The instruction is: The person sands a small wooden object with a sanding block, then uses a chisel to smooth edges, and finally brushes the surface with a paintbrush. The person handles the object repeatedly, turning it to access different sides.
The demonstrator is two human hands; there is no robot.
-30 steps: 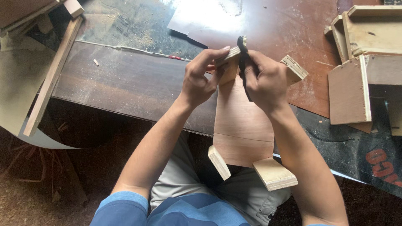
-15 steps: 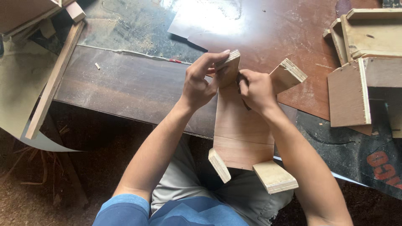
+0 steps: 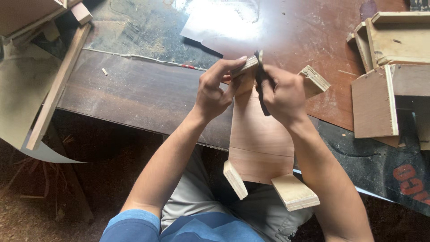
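1. Both hands meet at the top end of a plywood piece (image 3: 262, 143), a long reddish board with pale blocks at its corners, held over the person's lap at the near edge of the worktop (image 3: 134, 94).
2. The left hand (image 3: 215, 92) is clamped on the upper left block (image 3: 244, 71), thumb below and fingertips over the top.
3. The right hand (image 3: 282, 94) is closed around a thin dark tool (image 3: 260, 67), its tip touching that same block; what kind of tool it is, I cannot tell.
4. The upper right block (image 3: 316, 79) pokes out past the right hand's knuckles.
5. Two lower blocks (image 3: 293, 192) hang toward the person's knees.
6. Over on the right of the worktop, stacked plywood boxes (image 3: 389, 67) sit well apart from the hands.
7. Far left, a long wooden slat (image 3: 58, 87) leans across the worktop's corner.
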